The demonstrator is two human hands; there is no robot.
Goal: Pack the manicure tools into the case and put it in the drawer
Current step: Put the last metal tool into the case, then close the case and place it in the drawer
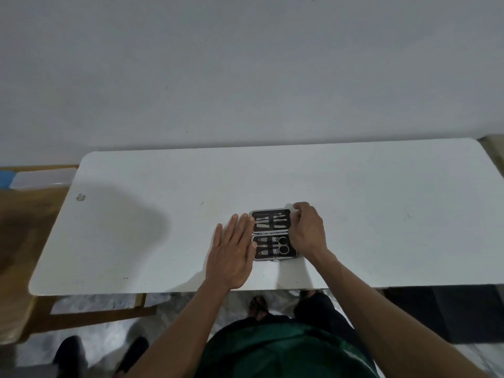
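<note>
Tools sit packed in the open manicure case near the tabletop's front edge; my left hand lies flat and spread beside it, my right hand grips the far half, and closing and the drawer remain.

A plain room in a home, by the look of it — a bare, pale painted wall with a few small marks, a white counter with rounded corners pushed against it, and a marbled stone floor below. To the left stands a wooden piece of furniture — translucent plastic boxes rest on it
</note>
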